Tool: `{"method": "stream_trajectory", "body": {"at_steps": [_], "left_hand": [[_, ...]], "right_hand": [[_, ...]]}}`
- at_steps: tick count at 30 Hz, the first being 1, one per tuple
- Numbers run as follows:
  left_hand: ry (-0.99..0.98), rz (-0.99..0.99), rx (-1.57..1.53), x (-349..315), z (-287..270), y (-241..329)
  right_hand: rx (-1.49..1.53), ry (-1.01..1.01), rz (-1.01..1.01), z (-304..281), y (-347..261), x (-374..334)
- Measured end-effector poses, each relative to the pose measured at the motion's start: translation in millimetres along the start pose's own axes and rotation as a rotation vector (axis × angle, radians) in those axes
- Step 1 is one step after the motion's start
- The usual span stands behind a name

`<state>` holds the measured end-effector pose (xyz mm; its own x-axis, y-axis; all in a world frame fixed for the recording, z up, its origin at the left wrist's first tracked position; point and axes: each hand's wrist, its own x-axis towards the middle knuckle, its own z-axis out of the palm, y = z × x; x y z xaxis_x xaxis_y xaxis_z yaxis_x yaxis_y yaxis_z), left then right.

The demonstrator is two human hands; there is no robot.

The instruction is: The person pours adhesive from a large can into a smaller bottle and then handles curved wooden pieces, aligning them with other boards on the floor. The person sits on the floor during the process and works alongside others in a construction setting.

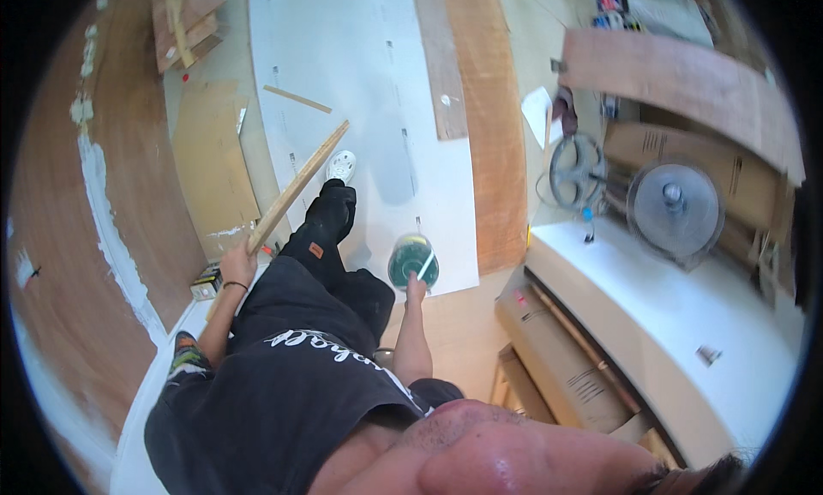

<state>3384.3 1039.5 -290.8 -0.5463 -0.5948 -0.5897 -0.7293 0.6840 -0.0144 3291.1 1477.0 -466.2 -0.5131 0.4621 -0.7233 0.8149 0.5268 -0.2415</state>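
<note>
My left hand (237, 266) is wrapped round the near end of a long wooden strip (296, 191), which slants up and away to the right. On the right, my right hand (416, 288) is closed on a thin pale handle (427, 264) over a round green bucket (401, 264). Whether that handle belongs to the bucket or to a tool in it, I cannot tell. Beyond the long strip's far end, a shorter thin wood strip (296, 98) lies on the white panel (360, 58).
Brown boards (129, 195) with white filler are at the left, near a cardboard sheet (210, 152). Wood planks (489, 144) run along the panel's right side. Further right are a fan (675, 205), long cartons (561, 354) and a white surface (669, 315).
</note>
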Motion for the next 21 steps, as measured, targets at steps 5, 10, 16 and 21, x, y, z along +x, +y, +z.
{"method": "stream_trajectory", "body": {"at_steps": [5, 10, 16, 21], "left_hand": [[0.000, -0.197, -0.203, 3, -15, 2], [0.089, -0.351, -0.346, -5, -33, 29], [0.175, -0.609, -0.407, -16, -42, 96], [0.137, -0.808, -0.563, -3, -55, 138]], "right_hand": [[-0.340, -0.172, -0.342, 77, -197, 41], [-0.676, -0.294, -0.748, 176, -417, 58], [-1.076, -0.175, -1.256, 287, -638, 46], [-1.340, -0.102, -1.600, 371, -747, 59]]}}
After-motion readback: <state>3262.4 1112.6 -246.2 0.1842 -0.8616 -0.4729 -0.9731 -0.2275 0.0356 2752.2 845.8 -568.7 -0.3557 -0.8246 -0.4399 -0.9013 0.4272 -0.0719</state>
